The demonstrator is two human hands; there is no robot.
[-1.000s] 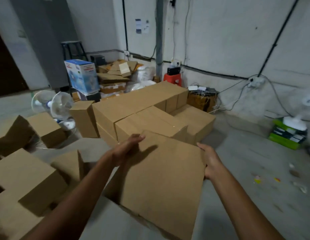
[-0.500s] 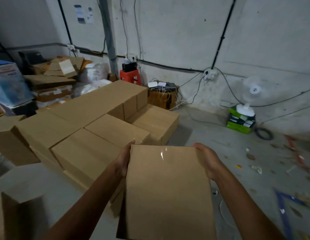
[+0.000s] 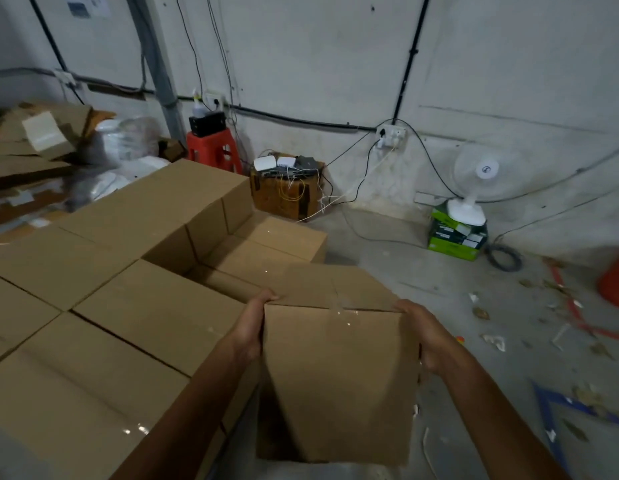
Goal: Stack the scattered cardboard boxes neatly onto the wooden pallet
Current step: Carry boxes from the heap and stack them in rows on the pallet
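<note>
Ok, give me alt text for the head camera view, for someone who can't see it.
A person's left hand and right hand grip a cardboard box by its sides, beside stacked cardboard boxes on the left. Behind, a white fan stands on green boxes against a cabled grey wall.

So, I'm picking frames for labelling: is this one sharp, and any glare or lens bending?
Head view: the held brown cardboard box is fairly sharp, with glare on its clear tape; the flattened cardboard pile at left is blurred; the black wall conduit tilts, wide-angle skew.
</note>
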